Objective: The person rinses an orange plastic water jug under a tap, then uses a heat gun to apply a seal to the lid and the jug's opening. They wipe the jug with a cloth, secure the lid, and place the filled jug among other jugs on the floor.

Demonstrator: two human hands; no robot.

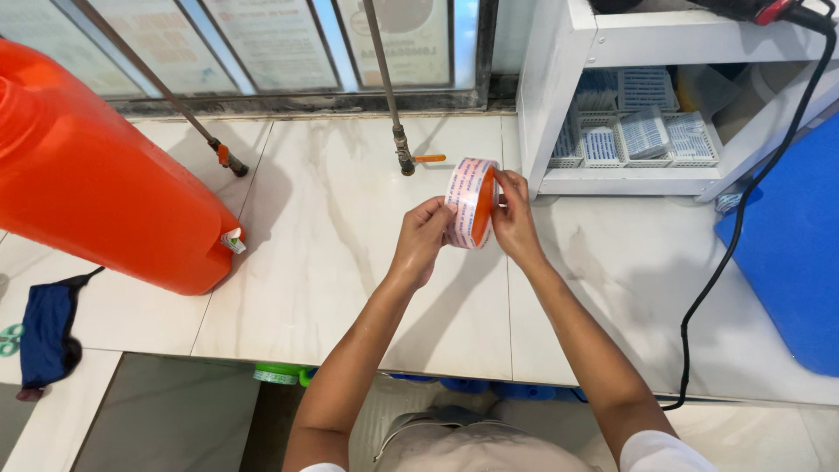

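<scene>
- a roll of tape (pixel 472 203), white with printed marks and an orange core, is held upright on its edge in the air above the pale marble counter (pixel 350 262), between both hands.
- the left hand (pixel 422 238) grips the roll's near side, fingers curled closed against its rim and face.
- the right hand (pixel 514 218) is closed on the far side, thumb and fingertips pinching at the upper edge of the roll.
- both forearms reach up from the bottom of the view, and the 2 hands almost meet around the roll.
- just behind the roll a metal pipe (pixel 384 79) comes down to the counter, with a small orange valve handle (pixel 429 158) near its foot.
- a big orange water container (pixel 96 183) lies on the counter to the left, its small tap (pixel 232 240) facing the hands.
- a white shelf (pixel 559 87) stands to the right, with white baskets (pixel 638 131) inside.
- a black cable (pixel 734 245) runs down the right side beside a blue surface (pixel 795 253).
- a dark blue cloth (pixel 48 328) lies at the far left edge.
</scene>
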